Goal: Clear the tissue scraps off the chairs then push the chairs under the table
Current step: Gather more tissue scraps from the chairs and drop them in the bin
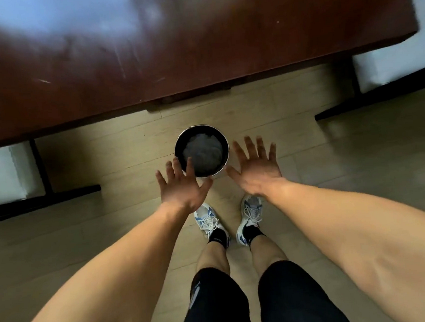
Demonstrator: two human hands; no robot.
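Observation:
My left hand [181,186] and my right hand [256,166] are spread flat with fingers apart, holding nothing, just above and on either side of a round black waste bin [178,148] on the floor. Pale crumpled tissue [202,152] lies inside the bin. A chair with a white seat and dark frame [2,174] stands at the left, partly under the dark wooden table [172,57]. Another white-seated chair [399,64] stands at the right by the table's corner. I see no scraps on either visible seat part.
The floor is light wood planks [358,149]. My feet in white and blue trainers [211,222] stand right behind the bin. The table edge runs across the view just beyond the bin.

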